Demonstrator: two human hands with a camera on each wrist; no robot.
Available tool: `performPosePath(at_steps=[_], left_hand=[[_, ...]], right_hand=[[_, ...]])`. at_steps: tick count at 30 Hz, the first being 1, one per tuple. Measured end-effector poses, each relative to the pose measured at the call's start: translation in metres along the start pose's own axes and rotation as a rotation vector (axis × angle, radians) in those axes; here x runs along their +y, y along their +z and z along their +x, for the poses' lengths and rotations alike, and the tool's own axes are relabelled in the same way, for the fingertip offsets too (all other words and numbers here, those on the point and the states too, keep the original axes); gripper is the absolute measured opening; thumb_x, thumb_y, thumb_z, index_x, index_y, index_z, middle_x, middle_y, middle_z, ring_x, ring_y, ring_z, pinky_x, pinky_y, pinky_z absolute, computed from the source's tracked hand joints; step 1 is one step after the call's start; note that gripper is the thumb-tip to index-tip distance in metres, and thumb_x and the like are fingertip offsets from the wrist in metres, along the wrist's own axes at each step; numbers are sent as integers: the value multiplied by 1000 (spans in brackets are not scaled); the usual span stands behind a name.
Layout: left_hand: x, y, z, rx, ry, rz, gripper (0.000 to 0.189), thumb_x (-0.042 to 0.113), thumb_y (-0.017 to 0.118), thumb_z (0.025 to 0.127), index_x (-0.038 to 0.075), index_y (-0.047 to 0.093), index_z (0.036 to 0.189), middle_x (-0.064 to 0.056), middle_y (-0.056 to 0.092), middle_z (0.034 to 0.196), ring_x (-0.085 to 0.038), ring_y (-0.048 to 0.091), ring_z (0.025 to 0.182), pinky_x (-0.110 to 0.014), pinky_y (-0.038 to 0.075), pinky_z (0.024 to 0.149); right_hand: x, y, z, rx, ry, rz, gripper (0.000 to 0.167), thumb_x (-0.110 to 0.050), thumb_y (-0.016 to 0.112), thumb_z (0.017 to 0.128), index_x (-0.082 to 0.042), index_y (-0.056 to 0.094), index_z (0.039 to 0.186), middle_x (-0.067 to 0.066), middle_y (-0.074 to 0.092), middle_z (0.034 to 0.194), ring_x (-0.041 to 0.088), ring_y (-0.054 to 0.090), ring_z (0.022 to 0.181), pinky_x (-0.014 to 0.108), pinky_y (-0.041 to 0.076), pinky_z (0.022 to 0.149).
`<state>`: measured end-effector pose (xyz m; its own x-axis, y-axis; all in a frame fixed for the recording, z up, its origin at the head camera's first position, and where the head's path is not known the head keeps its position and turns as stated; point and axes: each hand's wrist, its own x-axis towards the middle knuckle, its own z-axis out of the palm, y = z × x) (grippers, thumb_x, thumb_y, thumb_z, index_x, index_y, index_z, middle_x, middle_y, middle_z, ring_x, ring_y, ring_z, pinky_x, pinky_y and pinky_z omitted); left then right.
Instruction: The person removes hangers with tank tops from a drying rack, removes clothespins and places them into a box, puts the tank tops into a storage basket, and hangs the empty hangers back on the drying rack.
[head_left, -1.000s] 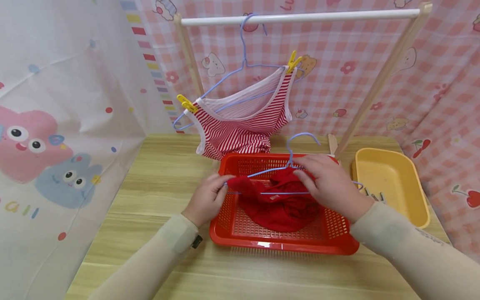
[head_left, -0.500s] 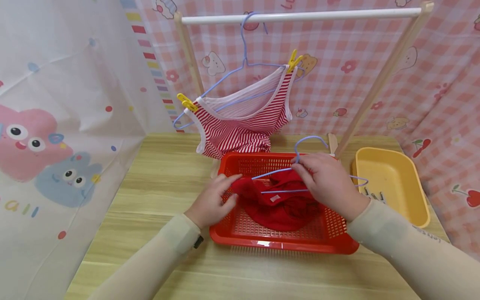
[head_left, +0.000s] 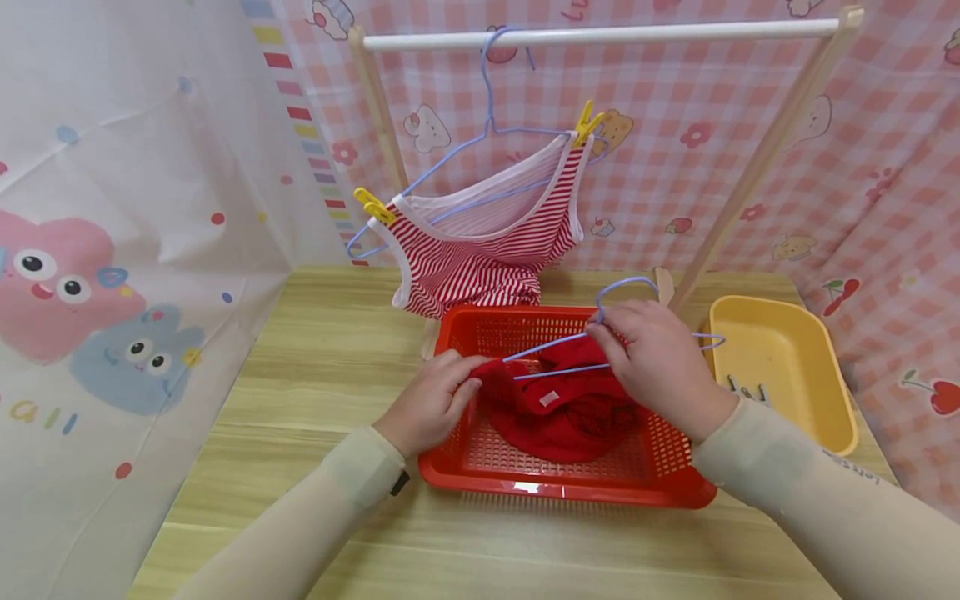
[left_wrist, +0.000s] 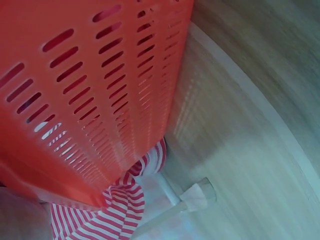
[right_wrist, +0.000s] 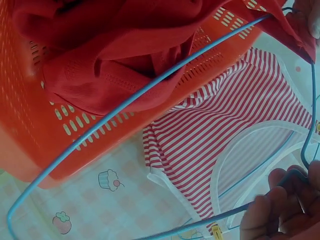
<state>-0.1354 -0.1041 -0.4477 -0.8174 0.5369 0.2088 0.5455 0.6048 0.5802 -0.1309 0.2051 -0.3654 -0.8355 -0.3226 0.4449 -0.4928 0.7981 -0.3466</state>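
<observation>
A red garment [head_left: 555,408] lies bunched in the red basket [head_left: 555,487] on the wooden table. My right hand [head_left: 652,358] grips a light blue wire hanger [head_left: 551,343] near its hook, over the basket. My left hand [head_left: 435,400] pinches the garment's left edge at the basket's left rim, by the hanger's tip. In the right wrist view the hanger wire [right_wrist: 150,90] crosses the red garment [right_wrist: 115,55] and basket [right_wrist: 30,140]. The left wrist view shows only the basket's slotted wall [left_wrist: 85,85].
A red-and-white striped top [head_left: 487,242] hangs on another blue hanger, held by yellow pegs [head_left: 372,207], from the white rail [head_left: 600,35]. A yellow tub [head_left: 780,367] sits right of the basket, several dark clips beside it. Patterned curtains close in the left and back.
My right hand has shifted the blue hanger to the right and slightly up. My left hand has moved right along the garment's edge and lifted it toward the hanger's tip.
</observation>
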Motion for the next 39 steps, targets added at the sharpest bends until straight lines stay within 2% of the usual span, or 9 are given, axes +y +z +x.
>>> performPosePath(at_steps=[12, 19, 27, 32, 39], left_hand=[[-2, 4, 1, 2, -32, 3, 32, 15, 58, 108, 15, 67, 138, 0, 64, 106, -13, 54, 95, -35, 51, 85], [-3, 4, 2, -2, -28, 13, 32, 16, 56, 109, 15, 68, 138, 0, 63, 103, -12, 53, 94, -34, 51, 85], [-5, 4, 1, 3, -2, 47, 30, 15, 57, 108, 11, 69, 135, 0, 60, 98, -13, 54, 91, -34, 51, 84], [-6, 4, 0, 8, 4, 64, 28, 15, 57, 107, 9, 70, 132, -1, 63, 101, -17, 58, 96, -38, 51, 91], [-9, 3, -1, 13, -16, 76, 29, 16, 57, 107, 7, 71, 132, -6, 64, 112, -25, 59, 109, -46, 45, 98]], right_hand=[[2, 1, -1, -4, 12, -19, 24, -16, 64, 103, -12, 63, 80, 8, 69, 82, 33, 65, 85, 51, 51, 82], [6, 2, -1, 32, -2, -34, 28, -14, 66, 102, -11, 59, 75, 8, 66, 76, 32, 63, 78, 49, 50, 77], [8, -3, -2, -20, 44, -42, 26, -17, 63, 104, -12, 61, 78, 6, 67, 80, 29, 62, 78, 47, 48, 75], [9, -3, -3, -8, 44, -42, 25, -17, 64, 104, -12, 63, 79, 5, 67, 79, 27, 60, 76, 45, 47, 73], [15, -6, -3, 5, 51, -43, 22, -15, 64, 103, -10, 65, 81, 8, 69, 81, 32, 62, 78, 49, 49, 76]])
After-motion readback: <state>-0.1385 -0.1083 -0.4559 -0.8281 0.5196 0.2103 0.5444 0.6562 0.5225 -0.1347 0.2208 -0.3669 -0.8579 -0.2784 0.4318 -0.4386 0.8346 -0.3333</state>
